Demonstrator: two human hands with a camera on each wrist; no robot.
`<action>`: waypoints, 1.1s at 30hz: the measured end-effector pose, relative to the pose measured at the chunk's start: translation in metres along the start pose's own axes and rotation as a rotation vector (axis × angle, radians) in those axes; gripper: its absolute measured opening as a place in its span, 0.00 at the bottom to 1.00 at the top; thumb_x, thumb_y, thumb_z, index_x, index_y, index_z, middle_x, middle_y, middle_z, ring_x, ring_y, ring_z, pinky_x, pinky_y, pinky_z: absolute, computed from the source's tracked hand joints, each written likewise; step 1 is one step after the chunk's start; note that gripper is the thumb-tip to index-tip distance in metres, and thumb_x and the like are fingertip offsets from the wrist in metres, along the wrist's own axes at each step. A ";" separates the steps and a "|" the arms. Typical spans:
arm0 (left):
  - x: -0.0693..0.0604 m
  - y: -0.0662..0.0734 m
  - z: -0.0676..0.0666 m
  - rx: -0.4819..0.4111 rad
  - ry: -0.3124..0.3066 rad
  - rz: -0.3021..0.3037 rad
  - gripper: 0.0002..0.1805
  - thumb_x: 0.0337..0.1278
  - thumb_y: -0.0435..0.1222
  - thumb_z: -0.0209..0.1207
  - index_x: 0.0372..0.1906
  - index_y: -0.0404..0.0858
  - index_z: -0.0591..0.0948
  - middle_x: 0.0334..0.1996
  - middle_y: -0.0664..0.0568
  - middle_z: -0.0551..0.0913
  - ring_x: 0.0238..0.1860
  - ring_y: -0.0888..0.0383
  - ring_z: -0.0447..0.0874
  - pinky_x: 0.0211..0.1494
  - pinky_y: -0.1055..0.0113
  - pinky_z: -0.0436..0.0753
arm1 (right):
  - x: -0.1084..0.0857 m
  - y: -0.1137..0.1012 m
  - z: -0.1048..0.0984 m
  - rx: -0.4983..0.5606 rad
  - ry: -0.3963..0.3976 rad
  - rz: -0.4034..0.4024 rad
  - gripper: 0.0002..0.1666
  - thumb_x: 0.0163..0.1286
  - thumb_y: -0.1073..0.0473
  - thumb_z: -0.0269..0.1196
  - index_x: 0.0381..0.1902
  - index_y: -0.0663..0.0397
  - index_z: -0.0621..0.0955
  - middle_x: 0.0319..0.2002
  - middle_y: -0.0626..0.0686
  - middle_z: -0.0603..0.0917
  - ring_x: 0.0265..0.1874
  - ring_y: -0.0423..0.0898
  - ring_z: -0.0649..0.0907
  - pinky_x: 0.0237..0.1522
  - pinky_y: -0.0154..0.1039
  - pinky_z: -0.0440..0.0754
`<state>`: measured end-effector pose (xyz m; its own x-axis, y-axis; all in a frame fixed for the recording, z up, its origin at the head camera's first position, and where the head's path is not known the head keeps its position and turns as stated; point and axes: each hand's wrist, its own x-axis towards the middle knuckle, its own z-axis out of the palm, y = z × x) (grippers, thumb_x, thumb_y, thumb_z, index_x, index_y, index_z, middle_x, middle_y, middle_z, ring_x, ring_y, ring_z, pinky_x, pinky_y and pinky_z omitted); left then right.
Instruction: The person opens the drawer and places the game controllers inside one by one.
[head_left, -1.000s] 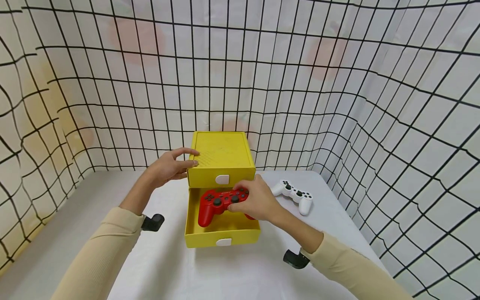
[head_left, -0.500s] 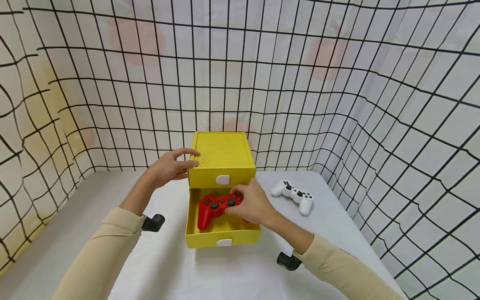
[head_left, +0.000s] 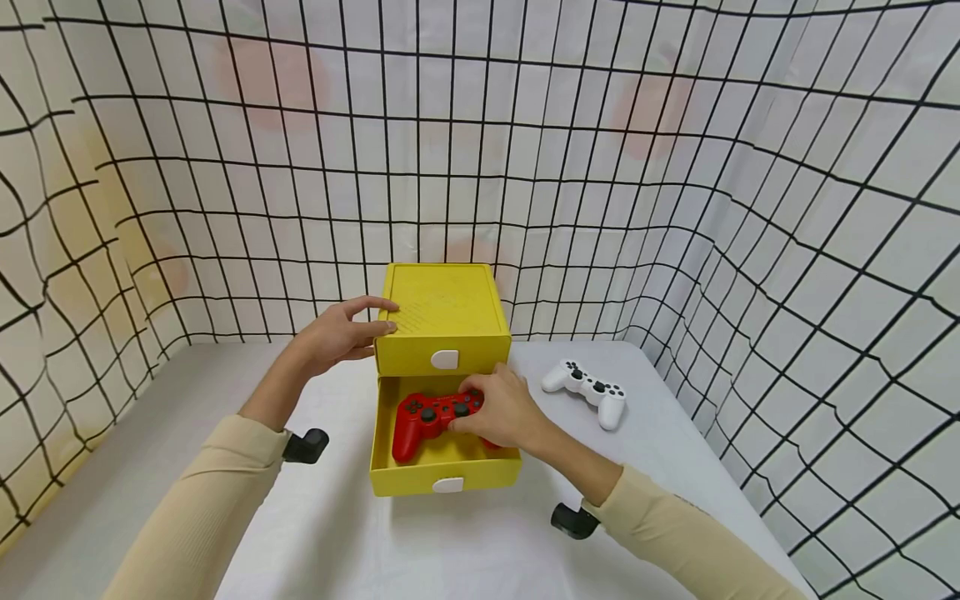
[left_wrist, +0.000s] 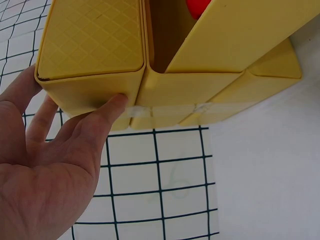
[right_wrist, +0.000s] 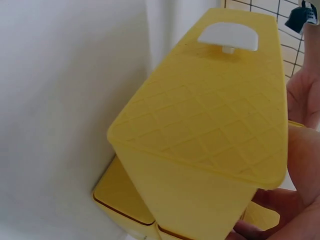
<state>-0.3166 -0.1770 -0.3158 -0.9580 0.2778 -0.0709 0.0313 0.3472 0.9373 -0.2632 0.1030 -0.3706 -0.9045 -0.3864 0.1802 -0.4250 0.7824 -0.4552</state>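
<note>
A yellow drawer box (head_left: 442, 296) stands on the white table, with one lower drawer (head_left: 405, 481) pulled out toward me. Inside that drawer lies a red game controller (head_left: 408, 429). My right hand (head_left: 506, 408) pinches the controller's right side, thumb in front and fingers behind, covering that end. At the box's upper left edge my left hand (head_left: 337, 337) rests with its fingers extended. The left wrist view shows a fingertip of the left hand (left_wrist: 60, 165) against the yellow side wall. From the right wrist, the drawer front hides the controller.
On the table to the right of the box lies a white game controller (head_left: 588, 392). The upper drawer, with its white pull tab (head_left: 445, 359), is closed. A black wire grid (head_left: 450, 167) stands behind the box and along both sides.
The red controller has gone down and slightly left into the pulled-out drawer, my right hand moving with it. My left hand and the box have stayed in place.
</note>
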 end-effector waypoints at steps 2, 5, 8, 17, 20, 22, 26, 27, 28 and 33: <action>0.000 0.000 0.000 -0.002 0.001 0.000 0.28 0.72 0.43 0.61 0.71 0.45 0.70 0.60 0.41 0.78 0.49 0.54 0.82 0.56 0.67 0.85 | 0.001 0.001 0.001 -0.016 -0.006 -0.001 0.24 0.54 0.43 0.76 0.45 0.47 0.88 0.39 0.51 0.79 0.42 0.46 0.72 0.46 0.44 0.68; 0.001 0.000 0.000 -0.009 0.002 -0.002 0.27 0.71 0.43 0.61 0.71 0.45 0.70 0.59 0.42 0.78 0.49 0.54 0.81 0.54 0.69 0.85 | 0.001 0.003 0.002 -0.034 -0.011 -0.008 0.24 0.54 0.43 0.76 0.46 0.48 0.88 0.39 0.50 0.81 0.43 0.47 0.73 0.49 0.46 0.68; 0.001 0.000 0.000 -0.010 0.000 0.000 0.28 0.71 0.43 0.61 0.71 0.45 0.70 0.59 0.42 0.78 0.49 0.55 0.81 0.52 0.70 0.85 | 0.001 0.004 0.002 -0.065 -0.018 -0.027 0.24 0.55 0.44 0.76 0.46 0.49 0.87 0.40 0.50 0.84 0.44 0.48 0.74 0.52 0.48 0.68; 0.002 -0.001 0.001 -0.012 0.005 -0.003 0.27 0.71 0.43 0.62 0.71 0.45 0.71 0.57 0.43 0.79 0.46 0.55 0.81 0.52 0.69 0.85 | 0.001 0.006 0.004 -0.134 -0.034 -0.034 0.26 0.56 0.41 0.76 0.48 0.49 0.87 0.42 0.51 0.85 0.45 0.48 0.75 0.52 0.48 0.68; 0.003 -0.001 0.001 -0.015 0.009 -0.004 0.27 0.71 0.42 0.62 0.70 0.45 0.71 0.57 0.43 0.79 0.47 0.55 0.81 0.52 0.69 0.85 | 0.001 0.006 0.004 -0.141 -0.037 -0.035 0.27 0.56 0.40 0.76 0.48 0.48 0.86 0.42 0.51 0.85 0.46 0.49 0.76 0.51 0.48 0.67; 0.003 -0.001 0.001 -0.011 0.006 -0.004 0.27 0.71 0.42 0.61 0.71 0.45 0.71 0.58 0.42 0.79 0.48 0.54 0.81 0.54 0.68 0.85 | 0.001 0.006 0.004 -0.144 -0.038 -0.037 0.27 0.55 0.40 0.76 0.48 0.48 0.86 0.43 0.51 0.85 0.47 0.49 0.76 0.50 0.48 0.67; 0.002 -0.001 0.001 -0.005 0.006 -0.012 0.27 0.71 0.43 0.61 0.71 0.46 0.71 0.61 0.41 0.78 0.51 0.53 0.82 0.59 0.64 0.85 | 0.001 0.005 0.003 -0.148 -0.041 -0.039 0.27 0.55 0.40 0.77 0.47 0.47 0.86 0.43 0.51 0.85 0.47 0.50 0.76 0.51 0.48 0.67; 0.002 -0.001 0.001 -0.002 0.005 -0.012 0.28 0.71 0.43 0.61 0.71 0.45 0.70 0.62 0.41 0.78 0.52 0.53 0.82 0.60 0.63 0.84 | 0.001 0.006 0.003 -0.147 -0.044 -0.038 0.27 0.55 0.40 0.77 0.47 0.47 0.86 0.43 0.51 0.85 0.47 0.50 0.76 0.51 0.48 0.67; 0.001 -0.001 0.001 0.001 0.005 -0.012 0.28 0.71 0.43 0.61 0.71 0.45 0.70 0.62 0.40 0.78 0.53 0.52 0.82 0.61 0.62 0.84 | 0.001 0.006 0.003 -0.146 -0.046 -0.038 0.27 0.55 0.40 0.77 0.47 0.47 0.86 0.42 0.51 0.85 0.47 0.49 0.76 0.51 0.48 0.67; 0.001 -0.001 0.001 -0.003 -0.006 -0.007 0.28 0.72 0.43 0.60 0.72 0.45 0.69 0.64 0.40 0.76 0.57 0.50 0.81 0.66 0.56 0.81 | 0.000 0.006 0.003 -0.136 -0.057 -0.036 0.27 0.54 0.41 0.78 0.46 0.47 0.86 0.40 0.50 0.84 0.45 0.49 0.75 0.50 0.48 0.66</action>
<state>-0.3175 -0.1764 -0.3168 -0.9565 0.2809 -0.0792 0.0241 0.3464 0.9378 -0.2658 0.1060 -0.3758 -0.8867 -0.4398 0.1428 -0.4617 0.8248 -0.3264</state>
